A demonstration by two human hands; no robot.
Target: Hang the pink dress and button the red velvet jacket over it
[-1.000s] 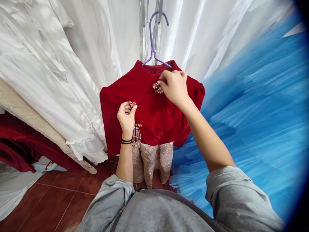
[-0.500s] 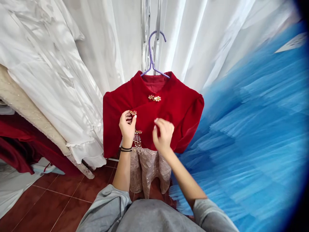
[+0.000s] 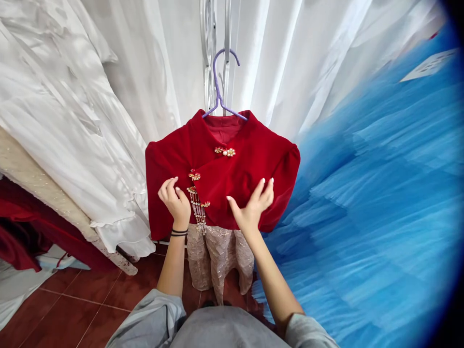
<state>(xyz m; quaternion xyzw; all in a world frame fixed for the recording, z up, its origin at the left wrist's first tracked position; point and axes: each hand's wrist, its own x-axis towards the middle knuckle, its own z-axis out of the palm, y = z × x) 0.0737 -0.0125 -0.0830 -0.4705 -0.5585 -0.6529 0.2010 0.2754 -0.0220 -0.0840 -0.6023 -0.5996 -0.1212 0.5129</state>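
Note:
A red velvet jacket [image 3: 239, 179] with a stand collar hangs from a purple hanger [image 3: 219, 92]. At its collar sits a gold, flower-shaped clasp [image 3: 225, 152]. A second flower clasp [image 3: 195, 175] lies on the slanted front edge, above a beaded tassel ornament [image 3: 198, 210]. My left hand [image 3: 175, 200] is open beside these ornaments, fingers loosely curved and apart, holding nothing. On the other side, my right hand [image 3: 252, 205] is spread open in front of the jacket's lower front; whether it touches the cloth I cannot tell. Below the jacket hangs a shiny pinkish-beige skirt [image 3: 221, 256].
White garments [image 3: 83, 130] hang on the left, with a sparkly cream garment [image 3: 47, 188] and dark red cloth [image 3: 21, 212] beside them. Blue tulle [image 3: 369, 193] fills the right. A white curtain [image 3: 286, 58] and metal stand [image 3: 207, 53] are behind; red tiles [image 3: 87, 299] cover the floor.
My left hand has let go of the flower clasp on the front edge and moved left and down. My right hand has opened, its fingers spreading. The view has shifted slightly.

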